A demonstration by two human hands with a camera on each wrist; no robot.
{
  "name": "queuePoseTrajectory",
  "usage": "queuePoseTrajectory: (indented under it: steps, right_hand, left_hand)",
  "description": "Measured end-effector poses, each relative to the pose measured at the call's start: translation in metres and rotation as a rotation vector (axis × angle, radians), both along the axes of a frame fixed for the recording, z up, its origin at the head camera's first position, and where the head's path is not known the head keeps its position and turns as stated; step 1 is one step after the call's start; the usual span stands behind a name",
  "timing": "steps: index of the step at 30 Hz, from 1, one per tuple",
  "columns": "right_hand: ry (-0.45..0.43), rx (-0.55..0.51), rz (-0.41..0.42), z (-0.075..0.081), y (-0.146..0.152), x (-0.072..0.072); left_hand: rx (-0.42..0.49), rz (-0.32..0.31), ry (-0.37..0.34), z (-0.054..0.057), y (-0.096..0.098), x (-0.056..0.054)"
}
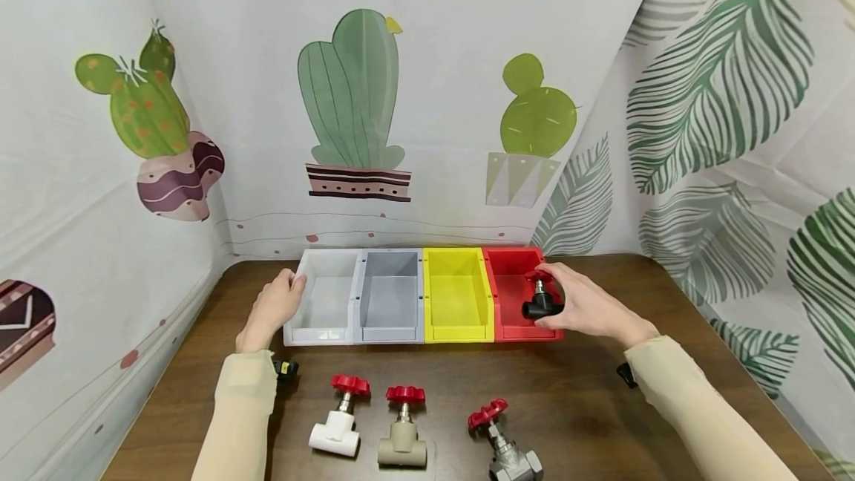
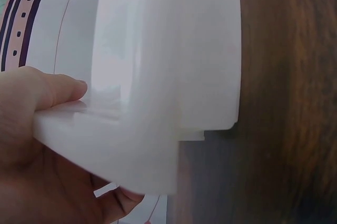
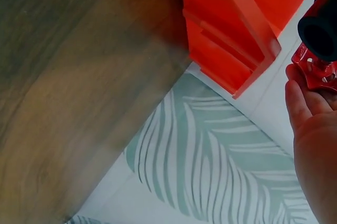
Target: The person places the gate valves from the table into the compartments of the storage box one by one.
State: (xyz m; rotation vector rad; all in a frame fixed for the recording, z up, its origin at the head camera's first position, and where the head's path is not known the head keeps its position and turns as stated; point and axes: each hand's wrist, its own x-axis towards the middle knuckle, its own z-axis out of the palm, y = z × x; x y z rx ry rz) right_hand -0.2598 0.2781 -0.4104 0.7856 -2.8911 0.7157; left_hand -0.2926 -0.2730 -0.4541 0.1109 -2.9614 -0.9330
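Note:
My left hand [image 1: 272,309] grips the left side wall of the white bin [image 1: 327,334]. In the left wrist view, the thumb lies over the wall [image 2: 131,145] and the fingers curl beneath its outer side. My right hand [image 1: 591,303] holds a black tee-shaped valve with a red handwheel [image 1: 542,304] at the red bin [image 1: 510,331], fingers at the wheel and thumb at the body. The valve overlaps the red bin's right half in the head view. Part of the black valve's pipe opening [image 3: 319,37] shows at the right wrist view's edge.
Between the white and red bins stand a grey bin [image 1: 392,334] and a yellow bin [image 1: 461,332], all joined in a row. Nearer on the wooden table [image 1: 581,407] lie a white valve [image 1: 336,433], a beige valve [image 1: 403,444] and a metal valve [image 1: 513,459]. Printed curtains [image 1: 454,95] hang behind.

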Motion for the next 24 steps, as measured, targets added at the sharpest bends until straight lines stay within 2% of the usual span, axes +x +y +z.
queuePoseTrajectory:
  steps: [6,14,24]
  right_hand:
    - [0.055,0.021,0.041,-0.01,-0.004,-0.013]
    - [0.02,0.066,0.056,-0.017,-0.012,-0.026]
    - [0.026,0.123,0.04,-0.021,-0.022,-0.042]
  left_hand:
    - [0.01,-0.004,-0.013,0.0,0.0,0.0]
    - [0.01,-0.002,-0.005,-0.001,0.001,0.0]
    - [0.029,-0.002,-0.001,-0.001,0.001,0.001]
